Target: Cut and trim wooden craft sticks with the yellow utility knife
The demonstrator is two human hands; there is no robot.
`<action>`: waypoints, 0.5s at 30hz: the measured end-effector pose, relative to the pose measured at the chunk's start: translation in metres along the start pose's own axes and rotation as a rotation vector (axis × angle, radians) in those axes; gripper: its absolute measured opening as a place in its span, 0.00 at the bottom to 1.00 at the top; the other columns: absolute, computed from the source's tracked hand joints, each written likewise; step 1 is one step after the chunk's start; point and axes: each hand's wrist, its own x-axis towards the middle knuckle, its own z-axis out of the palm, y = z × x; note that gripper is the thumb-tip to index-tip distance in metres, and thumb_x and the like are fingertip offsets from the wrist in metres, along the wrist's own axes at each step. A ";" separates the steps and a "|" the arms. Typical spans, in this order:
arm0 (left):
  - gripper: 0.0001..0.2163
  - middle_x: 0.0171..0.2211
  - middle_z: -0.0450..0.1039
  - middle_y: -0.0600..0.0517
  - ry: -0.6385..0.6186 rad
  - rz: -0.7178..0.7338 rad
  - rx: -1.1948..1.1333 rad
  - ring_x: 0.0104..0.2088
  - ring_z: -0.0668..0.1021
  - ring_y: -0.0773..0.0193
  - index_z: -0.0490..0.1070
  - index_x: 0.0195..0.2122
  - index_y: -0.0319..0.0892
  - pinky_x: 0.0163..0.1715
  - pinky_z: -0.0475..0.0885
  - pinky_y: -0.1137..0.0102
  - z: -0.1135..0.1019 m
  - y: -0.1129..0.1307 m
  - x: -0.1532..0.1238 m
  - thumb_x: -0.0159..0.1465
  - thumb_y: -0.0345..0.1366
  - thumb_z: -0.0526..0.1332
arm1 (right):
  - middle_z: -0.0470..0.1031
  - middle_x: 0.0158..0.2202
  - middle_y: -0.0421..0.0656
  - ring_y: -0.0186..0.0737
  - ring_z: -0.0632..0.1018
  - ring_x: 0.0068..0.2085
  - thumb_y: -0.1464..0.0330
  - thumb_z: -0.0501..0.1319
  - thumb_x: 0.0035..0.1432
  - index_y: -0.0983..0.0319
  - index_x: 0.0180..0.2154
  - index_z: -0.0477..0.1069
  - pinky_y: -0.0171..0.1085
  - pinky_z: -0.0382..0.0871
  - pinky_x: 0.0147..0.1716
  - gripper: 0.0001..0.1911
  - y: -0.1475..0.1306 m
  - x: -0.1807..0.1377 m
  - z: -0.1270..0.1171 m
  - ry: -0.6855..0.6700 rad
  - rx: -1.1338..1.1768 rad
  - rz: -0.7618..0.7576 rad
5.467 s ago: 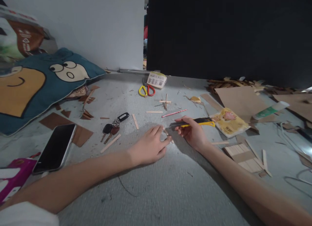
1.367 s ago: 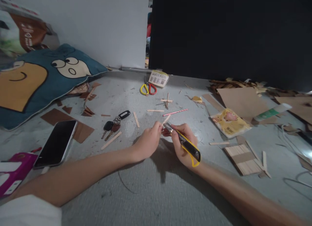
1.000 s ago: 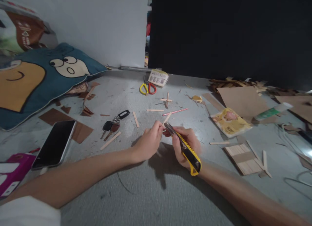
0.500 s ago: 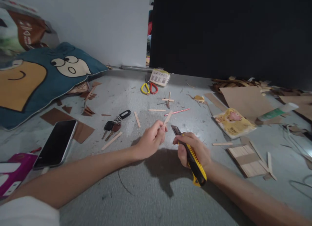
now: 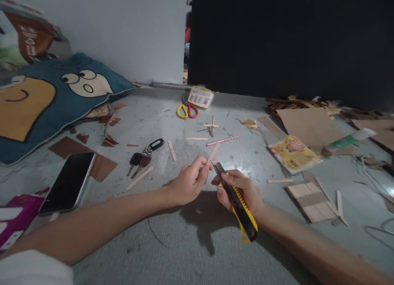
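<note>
My left hand [image 5: 189, 180] pinches a short wooden craft stick [image 5: 212, 153] that points up and away, held above the grey floor. My right hand [image 5: 243, 190] is wrapped round a yellow and black utility knife [image 5: 237, 203], whose front end touches the stick close to my left fingertips. The two hands meet in the middle of the view. I cannot make out the blade itself.
Keys [image 5: 144, 154], a phone [image 5: 68, 182] and brown card scraps lie at the left. Loose sticks, a pink pencil [image 5: 221, 141] and scissors [image 5: 186, 110] lie beyond the hands. A stick panel [image 5: 306, 194], a yellow packet [image 5: 292, 153], cardboard and a glue tube [image 5: 349, 140] sit at the right. A blue cushion [image 5: 52, 100] is far left.
My left hand has lifted the stick off the floor. My right hand turned the knife from lying sideways to pointing forward, drew back, and has now come in against the stick again.
</note>
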 end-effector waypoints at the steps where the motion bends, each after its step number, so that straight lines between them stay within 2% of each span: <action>1: 0.14 0.21 0.57 0.63 -0.003 0.005 0.014 0.20 0.64 0.69 0.63 0.44 0.45 0.25 0.59 0.72 0.000 0.000 0.000 0.78 0.48 0.48 | 0.83 0.36 0.43 0.39 0.85 0.30 0.71 0.65 0.67 0.57 0.58 0.68 0.32 0.80 0.27 0.20 0.000 0.000 0.000 0.003 0.002 -0.002; 8: 0.11 0.26 0.67 0.58 -0.012 0.014 0.140 0.22 0.70 0.67 0.64 0.44 0.45 0.27 0.62 0.71 -0.002 0.008 -0.001 0.77 0.44 0.48 | 0.82 0.36 0.44 0.39 0.84 0.29 0.72 0.64 0.65 0.57 0.57 0.69 0.33 0.78 0.24 0.19 0.002 -0.004 0.000 0.003 -0.052 -0.032; 15: 0.12 0.28 0.72 0.54 -0.007 -0.138 0.376 0.26 0.76 0.60 0.64 0.46 0.45 0.28 0.64 0.69 0.002 0.006 -0.001 0.77 0.44 0.46 | 0.84 0.38 0.45 0.40 0.85 0.32 0.75 0.64 0.62 0.58 0.54 0.71 0.35 0.80 0.30 0.19 -0.001 -0.003 0.004 -0.008 -0.147 0.017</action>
